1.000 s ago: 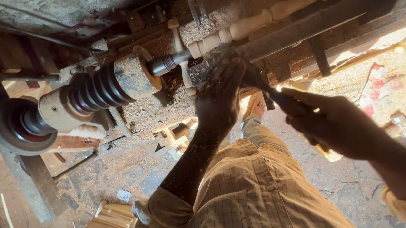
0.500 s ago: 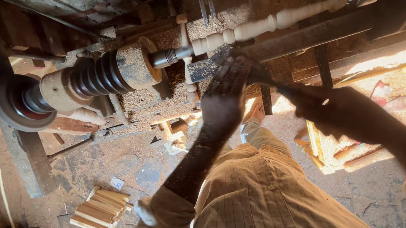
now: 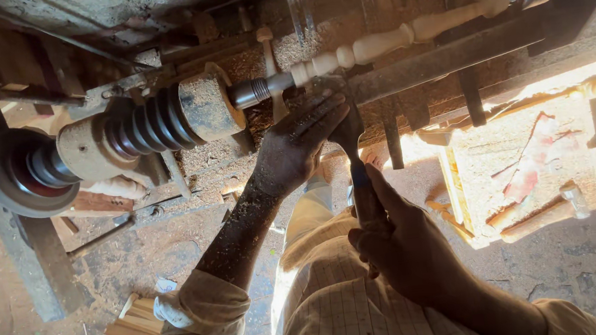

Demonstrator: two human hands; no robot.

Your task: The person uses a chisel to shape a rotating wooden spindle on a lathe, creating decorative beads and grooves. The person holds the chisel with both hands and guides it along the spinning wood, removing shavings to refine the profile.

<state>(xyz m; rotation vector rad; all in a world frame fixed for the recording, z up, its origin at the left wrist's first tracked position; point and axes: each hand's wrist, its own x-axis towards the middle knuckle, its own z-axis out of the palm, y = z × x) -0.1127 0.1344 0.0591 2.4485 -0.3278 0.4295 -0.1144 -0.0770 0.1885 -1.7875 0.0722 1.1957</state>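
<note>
My right hand (image 3: 398, 241) gripping handle of long dark steel turning chisel (image 3: 356, 162), fist closed. My left hand (image 3: 296, 146) pressing blade onto long dark metal tool rest bar (image 3: 446, 57), fingers curled over. Tip meeting pale beaded wooden spindle (image 3: 387, 37) on lathe. Risk, judging: tip digging in, chisel kicking; fingers near work. Containers: seeing none.

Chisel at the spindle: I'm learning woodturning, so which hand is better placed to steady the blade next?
Left. The left hand lies over the chisel blade right beside the pale spindle; the right hand grips the handle farther back.
</note>
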